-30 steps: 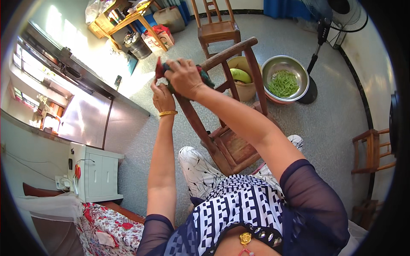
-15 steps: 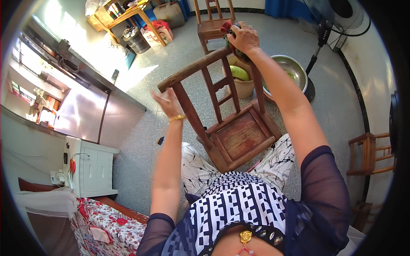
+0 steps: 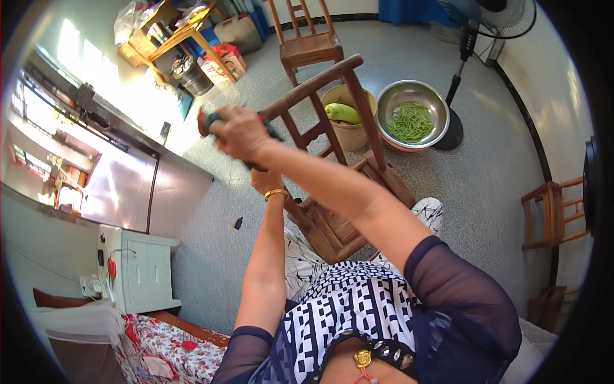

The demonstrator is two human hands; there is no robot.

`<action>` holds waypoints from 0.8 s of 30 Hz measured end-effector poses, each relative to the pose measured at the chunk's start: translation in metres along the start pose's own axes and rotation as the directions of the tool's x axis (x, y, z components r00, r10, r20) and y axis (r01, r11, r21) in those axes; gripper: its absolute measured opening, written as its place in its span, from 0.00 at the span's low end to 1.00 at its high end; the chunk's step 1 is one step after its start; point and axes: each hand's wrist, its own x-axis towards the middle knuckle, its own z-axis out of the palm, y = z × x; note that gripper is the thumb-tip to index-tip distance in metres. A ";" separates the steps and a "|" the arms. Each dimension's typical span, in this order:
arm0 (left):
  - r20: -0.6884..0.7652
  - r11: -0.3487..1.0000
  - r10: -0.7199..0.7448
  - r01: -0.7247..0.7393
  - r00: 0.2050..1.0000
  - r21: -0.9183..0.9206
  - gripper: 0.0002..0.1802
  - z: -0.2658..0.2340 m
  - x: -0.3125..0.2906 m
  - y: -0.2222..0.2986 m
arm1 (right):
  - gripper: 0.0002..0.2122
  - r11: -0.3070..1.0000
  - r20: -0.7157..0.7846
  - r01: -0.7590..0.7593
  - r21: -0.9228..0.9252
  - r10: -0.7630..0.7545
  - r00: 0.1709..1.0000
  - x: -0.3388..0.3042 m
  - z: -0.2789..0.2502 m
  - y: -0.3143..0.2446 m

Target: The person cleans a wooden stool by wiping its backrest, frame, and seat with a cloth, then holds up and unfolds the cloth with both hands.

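Observation:
A worn brown wooden chair (image 3: 327, 222) stands tilted between my knees, its back away from me. My right hand (image 3: 240, 136), somewhat blurred, is closed on a dark cloth (image 3: 272, 130) with red and green in it. Hand and cloth are at the left end of the chair's top rail and hide that end. Just below, my left hand (image 3: 264, 180), with a gold bracelet at the wrist, is closed round the chair's left back post; its fingers are partly hidden.
Beyond the chair stand a beige bucket (image 3: 354, 136) with a green gourd (image 3: 342, 114) and a steel basin (image 3: 438, 96) of green beans (image 3: 411, 122). A pedestal fan (image 3: 470, 45) is behind them. Other wooden chairs (image 3: 311, 48) stand ahead and right; a white cabinet (image 3: 148, 272) is left.
My right hand has moved with the cloth from the right end of the top rail to its left end. My left hand, open before, has dropped and closed on the left post.

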 end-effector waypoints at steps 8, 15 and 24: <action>-0.009 0.959 0.075 -0.075 0.997 -0.273 0.20 -0.006 -0.006 0.005 | 0.05 0.999 -0.073 0.002 -0.050 -0.006 0.997 0.005 -0.004 0.032; 0.036 0.927 0.027 -0.012 0.999 -0.376 0.14 -0.013 -0.005 0.005 | 0.08 0.897 -0.039 -0.197 -0.395 0.198 0.979 0.006 -0.072 0.148; 0.083 0.912 -0.004 0.038 0.997 -0.409 0.15 -0.011 -0.005 0.006 | 0.14 0.719 -0.133 -0.498 -0.484 0.502 0.854 0.014 -0.110 0.216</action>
